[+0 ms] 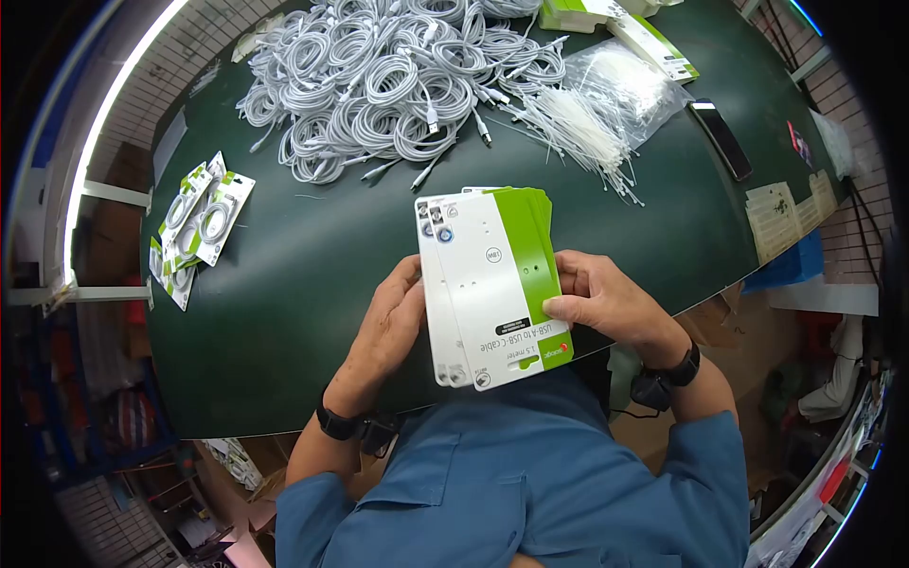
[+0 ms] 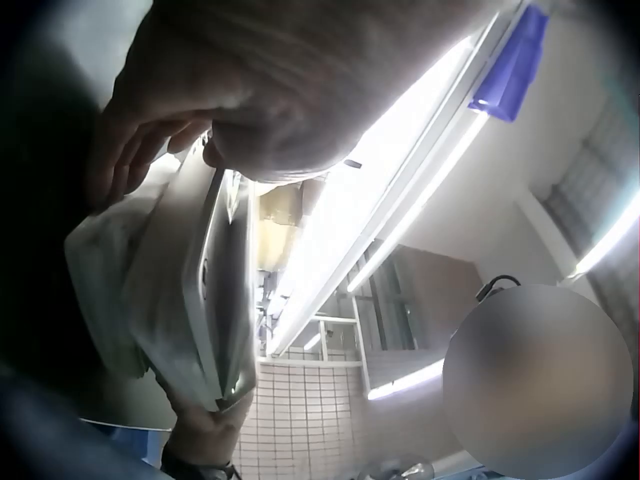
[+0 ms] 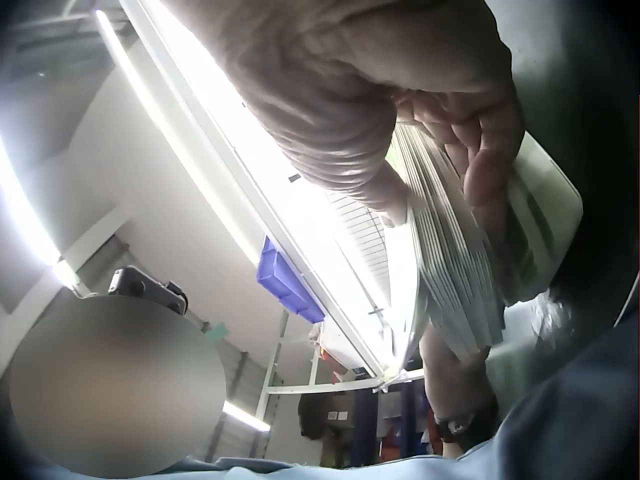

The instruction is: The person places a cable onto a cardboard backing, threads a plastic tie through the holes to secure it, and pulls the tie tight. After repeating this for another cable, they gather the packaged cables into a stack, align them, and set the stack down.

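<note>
A thick stack of white-and-green cable packaging cards [image 1: 488,284], printed "USB-A to USB-C cable", is held in front of the body over the table's near edge. My right hand [image 1: 606,298] pinches its right side, thumb on the printed face and fingers behind. At the opposite side my left hand [image 1: 383,322] holds the edge, its fingertips partly hidden behind the cards. The cards are slightly fanned toward the left. In the right wrist view, the many layered edges of the cards [image 3: 450,250] show, with fingers of the right hand [image 3: 455,120] between some of them.
Coiled grey-white cables [image 1: 379,85] lie heaped at the back of the dark green table [image 1: 303,350]. Beside them are white zip ties [image 1: 578,133], a plastic bag [image 1: 630,80] and a phone [image 1: 721,140]. Several packed cables on cards [image 1: 216,220] lie at the left.
</note>
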`<action>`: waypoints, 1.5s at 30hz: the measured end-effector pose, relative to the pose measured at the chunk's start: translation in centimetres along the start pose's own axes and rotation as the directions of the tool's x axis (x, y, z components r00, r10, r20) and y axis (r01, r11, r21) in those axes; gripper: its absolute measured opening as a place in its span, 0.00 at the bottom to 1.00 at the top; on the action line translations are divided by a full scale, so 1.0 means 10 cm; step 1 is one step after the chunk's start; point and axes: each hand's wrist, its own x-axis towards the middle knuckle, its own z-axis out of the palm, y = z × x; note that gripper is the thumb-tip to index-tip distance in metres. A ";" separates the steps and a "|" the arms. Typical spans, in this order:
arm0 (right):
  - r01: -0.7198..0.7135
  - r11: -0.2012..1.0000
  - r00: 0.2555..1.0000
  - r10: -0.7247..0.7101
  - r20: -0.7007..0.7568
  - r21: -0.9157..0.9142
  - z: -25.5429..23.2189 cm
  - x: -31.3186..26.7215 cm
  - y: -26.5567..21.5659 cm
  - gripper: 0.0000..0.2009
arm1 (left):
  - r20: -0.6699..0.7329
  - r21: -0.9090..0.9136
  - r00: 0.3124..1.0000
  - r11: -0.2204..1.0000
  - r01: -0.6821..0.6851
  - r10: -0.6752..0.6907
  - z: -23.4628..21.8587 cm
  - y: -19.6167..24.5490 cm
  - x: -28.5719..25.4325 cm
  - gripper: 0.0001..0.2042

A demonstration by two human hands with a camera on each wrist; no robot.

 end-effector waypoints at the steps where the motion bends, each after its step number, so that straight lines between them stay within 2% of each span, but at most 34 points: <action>1: -0.007 1.000 1.000 0.006 -0.018 -0.027 0.02 0.01 0.00 0.27 | -0.014 -0.070 0.999 0.997 0.030 -0.031 0.00 0.01 -0.01 0.24; 2: -0.016 0.998 0.999 0.014 -0.036 -0.054 0.05 0.01 0.00 0.27 | -0.063 -0.106 0.995 0.992 0.065 -0.071 0.05 0.03 -0.05 0.23; 5: -0.022 0.998 0.997 0.017 -0.080 -0.061 0.14 -0.01 0.00 0.28 | 0.051 -0.063 0.998 0.998 0.030 -0.026 -0.12 -0.12 0.00 0.23; 8: -0.006 0.994 0.994 -0.006 -0.110 -0.110 0.13 -0.02 -0.03 0.28 | 0.007 0.009 1.000 1.000 -0.003 0.003 -0.08 -0.06 -0.04 0.24; 11: 0.008 0.991 0.986 -0.031 -0.165 -0.136 0.18 -0.06 -0.02 0.29 | 0.004 -0.068 0.997 0.994 -0.081 0.081 0.03 0.00 -0.11 0.25; 14: 0.028 0.977 0.973 -0.076 -0.220 -0.213 0.23 -0.12 -0.04 0.29 | -0.038 -0.433 0.995 0.899 0.064 -0.089 0.18 0.05 -0.17 0.27; 16: 0.068 0.970 0.963 -0.125 -0.239 -0.234 0.28 -0.15 0.01 0.29 | 0.016 -0.406 0.998 0.912 0.058 -0.056 0.21 0.04 -0.14 0.29; 19: 0.039 0.929 0.959 -0.139 -0.249 -0.369 0.33 -0.21 -0.08 0.29 | 0.125 -0.323 0.992 0.945 0.050 -0.010 0.25 0.10 -0.09 0.33; 20: 0.081 0.891 0.942 -0.214 -0.257 -0.447 0.33 -0.22 -0.06 0.30 | 0.169 -0.285 0.986 0.958 0.042 0.007 0.27 0.13 -0.07 0.35; 22: 0.152 0.787 0.892 -0.370 -0.260 -0.598 0.32 -0.22 -0.01 0.32 | 0.140 -0.305 0.988 0.952 -0.017 0.063 0.38 0.15 -0.04 0.37; 25: 0.144 0.803 0.857 -0.393 -0.333 -0.578 0.27 -0.19 0.12 0.35 | 0.130 -0.303 0.986 0.951 -0.063 0.107 0.48 0.16 0.01 0.38; 30: 0.159 0.932 0.888 -0.279 -0.366 -0.326 0.28 -0.10 0.18 0.38 | 0.080 -0.157 0.985 0.977 -0.141 0.155 0.50 0.07 0.27 0.39; 34: 0.205 0.971 0.886 -0.236 -0.400 -0.120 0.31 -0.09 0.17 0.36 | 0.202 -0.277 0.971 0.959 -0.065 0.125 0.42 0.14 0.18 0.41; 36: 0.185 0.950 0.885 -0.272 -0.379 -0.250 0.32 -0.06 0.21 0.34 | 0.270 -0.273 0.957 0.962 -0.026 0.102 0.32 0.10 0.08 0.41; 37: 0.175 0.934 0.885 -0.288 -0.366 -0.313 0.33 -0.04 0.21 0.33 | 0.255 -0.281 0.962 0.959 -0.026 0.100 0.31 0.10 0.04 0.41; 40: 0.080 0.926 0.923 -0.208 -0.323 -0.368 0.37 0.02 0.02 0.29 | 0.208 -0.328 0.972 0.944 -0.037 0.110 0.27 0.12 -0.06 0.37; 43: 0.019 0.956 0.947 -0.111 -0.301 -0.293 0.39 0.16 -0.05 0.27 | 0.189 -0.258 0.973 0.963 -0.083 0.135 0.24 0.03 -0.08 0.35; 45: 0.031 0.970 0.961 -0.095 -0.260 -0.241 0.40 0.22 -0.06 0.27 | 0.134 -0.306 0.981 0.947 -0.095 0.141 0.25 -0.12 -0.07 0.35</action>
